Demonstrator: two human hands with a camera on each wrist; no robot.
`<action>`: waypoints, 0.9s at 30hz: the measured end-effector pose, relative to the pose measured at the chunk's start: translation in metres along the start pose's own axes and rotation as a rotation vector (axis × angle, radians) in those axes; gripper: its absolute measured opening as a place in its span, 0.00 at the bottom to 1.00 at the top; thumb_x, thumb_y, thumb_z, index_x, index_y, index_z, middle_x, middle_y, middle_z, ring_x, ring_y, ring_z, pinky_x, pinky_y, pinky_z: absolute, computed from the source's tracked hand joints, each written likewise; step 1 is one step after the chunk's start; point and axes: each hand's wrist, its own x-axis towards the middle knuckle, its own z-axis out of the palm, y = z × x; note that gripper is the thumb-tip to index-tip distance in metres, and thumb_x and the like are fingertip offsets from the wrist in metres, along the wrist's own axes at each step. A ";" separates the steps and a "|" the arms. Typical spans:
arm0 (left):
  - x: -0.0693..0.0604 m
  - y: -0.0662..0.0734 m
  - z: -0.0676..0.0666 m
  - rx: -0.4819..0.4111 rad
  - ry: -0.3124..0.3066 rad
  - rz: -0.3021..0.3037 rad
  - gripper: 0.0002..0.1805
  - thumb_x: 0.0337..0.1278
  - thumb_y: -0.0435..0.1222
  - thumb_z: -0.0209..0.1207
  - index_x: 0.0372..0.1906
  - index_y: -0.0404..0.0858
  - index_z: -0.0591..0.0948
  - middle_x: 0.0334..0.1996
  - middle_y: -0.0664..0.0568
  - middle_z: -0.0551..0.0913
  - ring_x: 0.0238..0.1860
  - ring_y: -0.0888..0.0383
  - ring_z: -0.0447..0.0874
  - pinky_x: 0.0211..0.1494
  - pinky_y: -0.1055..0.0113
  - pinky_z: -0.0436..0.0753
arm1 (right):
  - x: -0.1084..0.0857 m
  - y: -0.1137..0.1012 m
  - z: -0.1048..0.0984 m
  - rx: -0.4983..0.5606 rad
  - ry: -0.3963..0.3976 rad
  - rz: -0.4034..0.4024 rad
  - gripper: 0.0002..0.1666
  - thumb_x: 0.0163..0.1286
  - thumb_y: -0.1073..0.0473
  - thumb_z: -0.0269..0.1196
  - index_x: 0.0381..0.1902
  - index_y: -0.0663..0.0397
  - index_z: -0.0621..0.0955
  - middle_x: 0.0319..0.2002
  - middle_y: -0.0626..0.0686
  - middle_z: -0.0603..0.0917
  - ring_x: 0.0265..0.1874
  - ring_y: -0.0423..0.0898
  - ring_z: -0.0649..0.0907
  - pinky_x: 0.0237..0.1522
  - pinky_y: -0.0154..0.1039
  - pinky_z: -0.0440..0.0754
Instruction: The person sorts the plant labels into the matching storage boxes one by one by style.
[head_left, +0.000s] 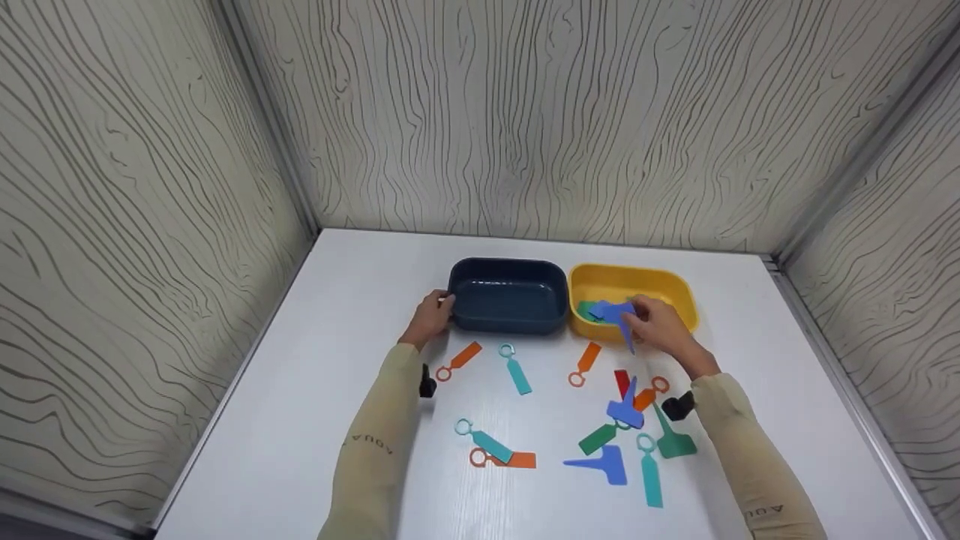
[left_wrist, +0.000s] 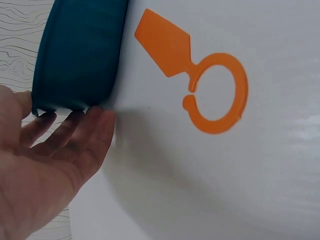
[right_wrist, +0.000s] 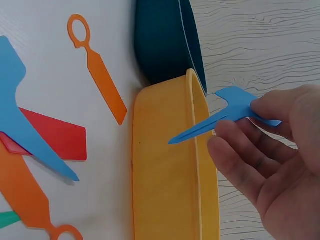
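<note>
My right hand pinches a blue T-shaped plant label between thumb and fingers, above the front of the yellow bin. Its pointed stem sticks out past the bin's rim. Inside that bin lie green and blue labels, partly hidden by the held one. My left hand rests at the left end of the dark blue bin. In the left wrist view its fingertips touch the bin's outer wall and the thumb is at the rim. An orange ring tag lies beside it.
Spread over the white table in front are turquoise ring tags, orange ring tags, a green label, a blue label and a red piece. Some overlap. Patterned wall panels stand behind and at both sides.
</note>
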 end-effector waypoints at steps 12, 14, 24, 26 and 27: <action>0.001 0.001 0.000 0.015 -0.008 -0.020 0.26 0.75 0.50 0.45 0.67 0.39 0.68 0.56 0.43 0.78 0.47 0.52 0.81 0.43 0.61 0.84 | 0.011 0.012 -0.017 0.148 0.063 0.100 0.16 0.75 0.54 0.56 0.47 0.64 0.74 0.39 0.64 0.80 0.33 0.50 0.85 0.38 0.41 0.87; 0.001 0.001 0.000 0.020 -0.007 -0.019 0.26 0.75 0.50 0.45 0.67 0.39 0.69 0.56 0.42 0.78 0.47 0.52 0.82 0.43 0.61 0.84 | 0.012 0.014 -0.019 0.149 0.071 0.103 0.16 0.75 0.53 0.56 0.46 0.64 0.74 0.39 0.64 0.80 0.33 0.50 0.85 0.40 0.46 0.87; 0.002 -0.002 -0.002 -0.013 -0.012 0.020 0.26 0.75 0.49 0.45 0.68 0.37 0.68 0.56 0.41 0.78 0.47 0.51 0.82 0.43 0.58 0.85 | 0.018 0.022 -0.025 0.190 0.125 0.125 0.15 0.74 0.56 0.55 0.44 0.67 0.74 0.38 0.65 0.80 0.31 0.45 0.86 0.37 0.39 0.87; 0.002 -0.002 -0.001 -0.012 -0.015 0.015 0.26 0.75 0.49 0.45 0.68 0.38 0.68 0.56 0.41 0.78 0.47 0.51 0.82 0.44 0.57 0.85 | 0.019 0.023 -0.027 0.196 0.126 0.126 0.16 0.74 0.56 0.54 0.45 0.67 0.73 0.39 0.65 0.80 0.31 0.44 0.86 0.37 0.39 0.87; 0.002 -0.002 -0.002 -0.010 -0.014 0.012 0.26 0.75 0.49 0.45 0.68 0.38 0.68 0.56 0.41 0.78 0.47 0.51 0.82 0.45 0.57 0.85 | 0.019 0.023 -0.028 0.198 0.128 0.130 0.17 0.75 0.55 0.54 0.46 0.67 0.73 0.40 0.65 0.79 0.32 0.44 0.86 0.38 0.39 0.87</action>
